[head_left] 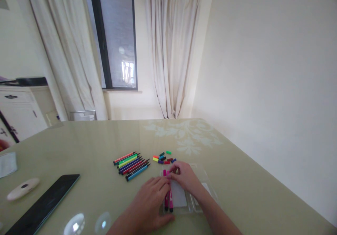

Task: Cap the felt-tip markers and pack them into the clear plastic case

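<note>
Two pink felt-tip markers lie side by side, caps on, along the left side of a clear plastic case. My left hand rests over the case's left edge, fingertips touching the markers and thumb stretched out apart. At the capped end, my right hand has thumb and index finger pinched on one pink marker. That hand covers part of the case. Beyond my left hand lies a row of uncapped markers in several colours. Loose marker caps are scattered just past the case.
A black tablet or phone lies at the left, beside a white oval object and a folded white tissue or cloth. The glossy table meets a wall on the right. Curtains and a window stand behind.
</note>
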A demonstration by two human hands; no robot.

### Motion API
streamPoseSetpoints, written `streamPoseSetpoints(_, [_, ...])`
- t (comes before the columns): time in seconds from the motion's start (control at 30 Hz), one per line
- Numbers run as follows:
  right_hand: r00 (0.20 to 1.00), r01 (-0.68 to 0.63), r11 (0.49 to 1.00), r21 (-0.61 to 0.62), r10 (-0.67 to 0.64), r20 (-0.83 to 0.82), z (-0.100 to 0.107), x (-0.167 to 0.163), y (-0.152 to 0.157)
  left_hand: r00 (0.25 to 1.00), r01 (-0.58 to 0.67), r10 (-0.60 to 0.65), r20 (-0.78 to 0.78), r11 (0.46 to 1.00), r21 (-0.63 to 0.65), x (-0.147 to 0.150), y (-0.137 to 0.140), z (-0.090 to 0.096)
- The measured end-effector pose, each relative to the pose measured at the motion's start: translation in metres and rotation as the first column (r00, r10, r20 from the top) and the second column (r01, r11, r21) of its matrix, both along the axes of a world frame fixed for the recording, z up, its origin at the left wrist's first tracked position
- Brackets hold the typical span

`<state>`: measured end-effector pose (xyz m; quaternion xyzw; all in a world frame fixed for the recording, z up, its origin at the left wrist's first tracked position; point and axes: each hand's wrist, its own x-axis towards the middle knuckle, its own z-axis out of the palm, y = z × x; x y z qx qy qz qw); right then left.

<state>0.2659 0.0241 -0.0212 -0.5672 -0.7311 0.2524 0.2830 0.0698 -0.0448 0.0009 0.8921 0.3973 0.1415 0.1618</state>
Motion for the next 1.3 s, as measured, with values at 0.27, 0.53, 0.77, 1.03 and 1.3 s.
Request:
streamPoseSetpoints(0.27, [0.996, -0.092, 0.995, 0.029, 0.091, 0.025, 0.005, 0.0, -0.005, 0.998, -0.039, 0.04, 0.054, 0.999, -0.02, 0.005, 0.004, -0.008])
streamPoseSetpoints(0.53, [0.986, -0.164, 0.98, 0.11, 0.159, 0.057, 0.001, -0.012, -0.011, 0.996, -0.046, 0.049, 0.072, 0.998, -0.039, 0.002, 0.004, -0.01])
streamPoseSetpoints(0.77, [0.986, -0.168, 0.98, 0.102, 0.166, 0.027, 0.001, -0.012, -0.007, 0.997, -0.061, 0.061, 0.043, 0.998, -0.012, 0.002, 0.004, -0.007])
streamPoseSetpoints(1.03, [0.998, -0.042, 0.984, 0.175, 0.05, -0.043, 0.011, -0.009, 0.004, 1.0, -0.022, 0.022, -0.016, 0.999, 0.035, 0.005, 0.002, -0.014])
streamPoseSetpoints(1.3, [0.92, -0.118, 0.984, 0.132, 0.058, 0.388, 0.03, -0.048, 0.063, 0.985, -0.077, 0.077, 0.151, 0.997, -0.01, -0.007, 0.015, -0.009])
